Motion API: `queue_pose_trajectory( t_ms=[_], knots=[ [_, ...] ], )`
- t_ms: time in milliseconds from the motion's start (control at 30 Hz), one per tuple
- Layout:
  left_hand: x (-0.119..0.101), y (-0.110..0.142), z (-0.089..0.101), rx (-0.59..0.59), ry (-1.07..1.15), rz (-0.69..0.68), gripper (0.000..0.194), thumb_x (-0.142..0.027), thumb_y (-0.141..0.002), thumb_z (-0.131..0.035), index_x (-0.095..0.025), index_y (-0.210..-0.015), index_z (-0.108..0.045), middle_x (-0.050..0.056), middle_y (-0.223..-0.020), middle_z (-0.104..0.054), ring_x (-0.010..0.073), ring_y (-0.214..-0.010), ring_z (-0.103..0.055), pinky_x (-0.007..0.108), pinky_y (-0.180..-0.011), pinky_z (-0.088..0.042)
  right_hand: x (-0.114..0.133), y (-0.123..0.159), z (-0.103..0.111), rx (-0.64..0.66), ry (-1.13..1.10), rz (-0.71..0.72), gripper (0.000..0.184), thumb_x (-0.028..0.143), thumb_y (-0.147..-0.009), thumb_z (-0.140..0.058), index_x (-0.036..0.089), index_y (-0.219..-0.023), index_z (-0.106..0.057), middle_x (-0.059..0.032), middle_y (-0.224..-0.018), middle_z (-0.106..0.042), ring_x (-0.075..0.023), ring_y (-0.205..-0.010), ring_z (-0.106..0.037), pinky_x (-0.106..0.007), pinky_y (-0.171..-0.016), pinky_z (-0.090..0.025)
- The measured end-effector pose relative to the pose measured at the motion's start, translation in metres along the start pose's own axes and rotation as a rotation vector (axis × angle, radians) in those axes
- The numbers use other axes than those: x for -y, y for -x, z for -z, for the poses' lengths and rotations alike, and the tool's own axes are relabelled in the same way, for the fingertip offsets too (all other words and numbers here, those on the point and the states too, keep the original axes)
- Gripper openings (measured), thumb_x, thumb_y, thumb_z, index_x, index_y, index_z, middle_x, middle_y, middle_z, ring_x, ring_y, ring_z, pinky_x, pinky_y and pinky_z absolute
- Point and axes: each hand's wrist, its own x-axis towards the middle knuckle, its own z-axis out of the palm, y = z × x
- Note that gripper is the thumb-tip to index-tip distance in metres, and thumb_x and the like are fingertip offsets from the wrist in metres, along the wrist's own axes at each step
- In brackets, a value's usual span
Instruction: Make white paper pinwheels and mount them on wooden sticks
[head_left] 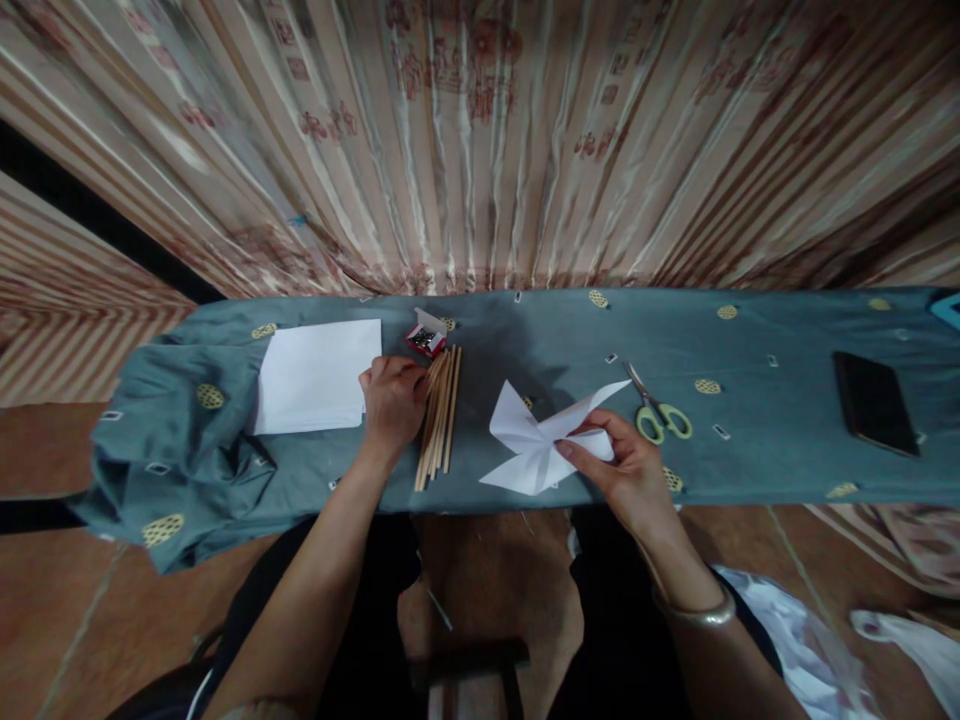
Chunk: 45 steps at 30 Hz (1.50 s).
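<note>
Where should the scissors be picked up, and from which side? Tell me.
Likely best by the green handles, from the near right: the scissors lie with their loops toward that side and their blades pointing away, leftward.

this looks like a room in a home. a pleated, printed curtain (pixel 480 170) hangs like household drapery behind a narrow surface covered with a patterned fabric (pixel 780 430), bunched at one end like bedding. handcraft supplies, white paper (pixel 319 375), scissors (pixel 652 402) and wooden sticks (pixel 448 430), lie there above a brownish floor (pixel 60 620) with pale lines.
</note>
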Motion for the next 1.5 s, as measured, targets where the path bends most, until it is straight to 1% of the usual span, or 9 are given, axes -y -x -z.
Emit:
queue_pose_trajectory(
  t_ms=[400, 533, 600, 667, 767, 900, 1000, 1200, 1500],
  knots=[
    [0.003, -0.003, -0.002, -0.009, 0.041, 0.038, 0.011, -0.017, -0.078, -0.061, -0.018, -0.073, -0.07, 0.01, -0.101, -0.072, 0.0312, -0.106, -0.054, 0.047, -0.086, -0.038, 0.003, 0.002, 0.001, -0.001, 0.015, -0.005, 0.036, 0.043, -0.06, -0.082, 0.021, -0.085, -0.066, 0.0002, -0.074, -0.07, -0.0136, -0.058, -0.058, -0.025, -0.055, -0.048],
    [-0.007, -0.003, 0.012, -0.151, 0.174, 0.03, 0.007, -0.017, -0.077, -0.062, -0.019, -0.076, -0.069, 0.007, -0.099, -0.072, 0.0288, -0.105, -0.057, 0.046, -0.091, -0.042, 0.004, 0.004, 0.0, -0.029, 0.009, 0.033, 0.033, 0.04, -0.063, -0.081, 0.022, -0.085, -0.065, 0.0008, -0.073, -0.071, -0.0133, -0.057, -0.059, -0.024, -0.054, -0.048],
    [-0.019, 0.0, 0.026, -0.2, 0.354, -0.021, 0.009, -0.02, -0.081, -0.059, -0.019, -0.083, -0.068, 0.006, -0.1, -0.07, 0.0231, -0.1, -0.061, 0.039, -0.092, -0.046, 0.007, 0.007, -0.001, -0.037, 0.017, 0.068, 0.03, 0.038, -0.066, -0.08, 0.023, -0.087, -0.065, 0.0009, -0.073, -0.072, -0.0142, -0.059, -0.062, -0.024, -0.053, -0.049],
    [-0.034, 0.007, 0.039, -0.145, 0.549, -0.024, 0.011, -0.024, -0.085, -0.057, -0.02, -0.087, -0.067, 0.004, -0.097, -0.069, 0.0166, -0.086, -0.064, 0.03, -0.08, -0.051, 0.011, 0.013, -0.001, -0.041, 0.035, 0.115, 0.029, 0.036, -0.069, -0.078, 0.023, -0.091, -0.065, 0.0004, -0.076, -0.074, -0.0162, -0.064, -0.066, -0.025, -0.056, -0.053],
    [-0.053, 0.021, 0.05, -0.024, 0.743, 0.049, 0.012, -0.027, -0.083, -0.061, -0.02, -0.089, -0.068, 0.001, -0.083, -0.068, 0.0133, -0.073, -0.063, 0.024, -0.069, -0.051, 0.02, 0.026, -0.001, -0.015, 0.073, 0.211, 0.03, 0.029, -0.074, -0.075, 0.025, -0.101, -0.064, 0.0004, -0.082, -0.076, -0.0171, -0.072, -0.071, -0.026, -0.062, -0.056],
    [-0.069, 0.038, 0.048, 0.143, 0.994, 0.166, 0.011, -0.028, -0.077, -0.067, -0.02, -0.083, -0.072, 0.0, -0.075, -0.069, 0.0119, -0.062, -0.061, 0.021, -0.057, -0.048, 0.03, 0.04, -0.001, 0.031, 0.178, 0.387, 0.028, 0.021, -0.078, -0.071, 0.026, -0.105, -0.063, 0.0013, -0.087, -0.076, -0.0154, -0.074, -0.073, -0.024, -0.065, -0.058],
    [-0.079, 0.043, 0.048, 0.247, 1.049, 0.188, 0.008, -0.028, -0.075, -0.07, -0.021, -0.078, -0.074, 0.001, -0.072, -0.07, 0.0131, -0.061, -0.062, 0.021, -0.053, -0.047, 0.034, 0.043, 0.001, -0.01, 0.323, 0.515, 0.021, 0.019, -0.081, -0.067, 0.026, -0.1, -0.064, 0.0004, -0.097, -0.076, -0.0164, -0.084, -0.073, -0.027, -0.074, -0.059],
    [-0.095, 0.044, 0.06, 0.284, 0.995, 0.057, 0.011, -0.031, -0.078, -0.069, -0.025, -0.08, -0.078, 0.005, -0.082, -0.074, 0.0191, -0.075, -0.067, 0.028, -0.068, -0.054, 0.038, 0.042, 0.009, -0.11, 0.512, 0.679, 0.021, 0.019, -0.087, -0.06, 0.028, -0.106, -0.061, -0.0006, -0.099, -0.075, -0.0201, -0.094, -0.072, -0.038, -0.094, -0.056],
    [-0.108, 0.043, 0.065, 0.301, 1.065, 0.032, 0.012, -0.032, -0.079, -0.068, -0.03, -0.079, -0.079, 0.005, -0.079, -0.075, 0.021, -0.073, -0.068, 0.031, -0.065, -0.055, 0.029, 0.045, 0.018, -0.191, 0.556, 0.848, 0.039, 0.01, -0.082, -0.062, 0.029, -0.116, -0.06, -0.002, -0.099, -0.074, -0.0231, -0.091, -0.07, -0.05, -0.102, -0.052]
  ],
)
